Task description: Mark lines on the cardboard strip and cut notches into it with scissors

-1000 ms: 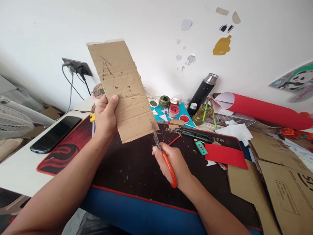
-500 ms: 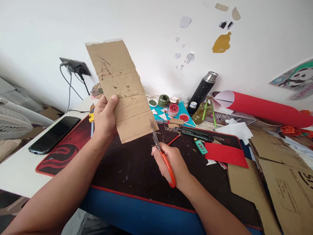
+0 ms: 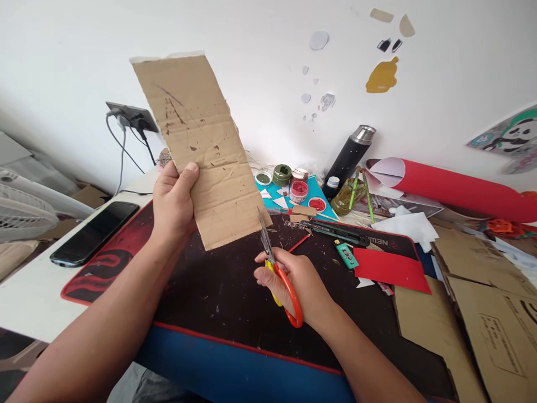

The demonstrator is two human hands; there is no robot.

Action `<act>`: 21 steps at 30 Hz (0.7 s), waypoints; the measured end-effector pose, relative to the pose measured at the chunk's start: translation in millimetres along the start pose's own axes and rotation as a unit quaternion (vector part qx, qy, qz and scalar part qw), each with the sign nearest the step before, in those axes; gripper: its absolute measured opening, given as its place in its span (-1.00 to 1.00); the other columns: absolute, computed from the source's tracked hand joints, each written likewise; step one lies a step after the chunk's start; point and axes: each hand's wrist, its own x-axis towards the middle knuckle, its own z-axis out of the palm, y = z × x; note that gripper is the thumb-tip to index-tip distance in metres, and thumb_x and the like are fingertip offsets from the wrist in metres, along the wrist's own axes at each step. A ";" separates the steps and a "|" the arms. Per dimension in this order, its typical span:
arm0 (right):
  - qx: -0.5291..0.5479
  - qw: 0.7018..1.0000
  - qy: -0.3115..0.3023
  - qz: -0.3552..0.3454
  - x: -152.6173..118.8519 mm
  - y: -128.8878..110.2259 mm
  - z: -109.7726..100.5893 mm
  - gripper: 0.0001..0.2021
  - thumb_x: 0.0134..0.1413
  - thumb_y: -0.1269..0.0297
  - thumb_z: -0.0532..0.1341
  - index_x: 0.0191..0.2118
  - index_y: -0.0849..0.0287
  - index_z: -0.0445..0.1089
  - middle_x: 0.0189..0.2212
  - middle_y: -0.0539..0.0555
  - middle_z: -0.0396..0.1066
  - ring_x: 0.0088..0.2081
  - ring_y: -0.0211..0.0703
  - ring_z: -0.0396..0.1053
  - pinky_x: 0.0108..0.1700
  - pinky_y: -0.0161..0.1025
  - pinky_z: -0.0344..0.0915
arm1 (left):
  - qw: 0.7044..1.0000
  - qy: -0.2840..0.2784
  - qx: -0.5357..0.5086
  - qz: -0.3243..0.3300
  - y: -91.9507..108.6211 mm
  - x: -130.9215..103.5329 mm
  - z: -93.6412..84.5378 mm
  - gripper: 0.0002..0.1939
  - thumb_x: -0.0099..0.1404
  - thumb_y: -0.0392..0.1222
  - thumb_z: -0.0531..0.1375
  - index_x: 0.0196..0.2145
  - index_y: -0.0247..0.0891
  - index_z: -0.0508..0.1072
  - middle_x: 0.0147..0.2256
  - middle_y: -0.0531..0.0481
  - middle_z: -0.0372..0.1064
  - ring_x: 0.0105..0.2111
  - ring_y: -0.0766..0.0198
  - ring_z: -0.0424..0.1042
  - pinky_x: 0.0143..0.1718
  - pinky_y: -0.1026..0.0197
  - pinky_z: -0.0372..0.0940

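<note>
A long piece of brown cardboard (image 3: 201, 140), marked with dark smears, is held tilted above the dark mat. My left hand (image 3: 174, 196) grips its left edge, thumb on the front face. My right hand (image 3: 293, 280) holds scissors (image 3: 289, 296) with orange and yellow handles. The scissor blades point up and lie at the cardboard's lower right corner; whether they touch it I cannot tell.
Open paint pots (image 3: 298, 191) stand on a blue sheet (image 3: 277, 197) behind the mat (image 3: 226, 302). A black flask (image 3: 350, 151) leans at the wall. A phone (image 3: 94, 232) lies left; red paper (image 3: 392, 270), a cutter (image 3: 339, 232) and more cardboard (image 3: 486, 313) lie right.
The cardboard and my left hand have shifted slightly left, with the cardboard's top higher. My right hand's fingers have moved, and the yellow handle part now shows.
</note>
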 end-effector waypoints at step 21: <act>-0.016 1.000 0.011 0.015 -2.2 3.8 3.2 -0.64 0.49 -0.10 0.22 -0.27 0.04 0.41 -0.68 -0.12 0.28 -0.67 -0.21 0.29 -0.50 -0.29 0.19 | 1.000 0.015 -0.025 -0.006 -0.6 -3.9 2.4 -0.70 0.19 -0.08 0.60 -0.17 -0.21 0.72 -0.16 0.01 0.73 -0.21 0.28 0.60 -0.19 0.34 0.52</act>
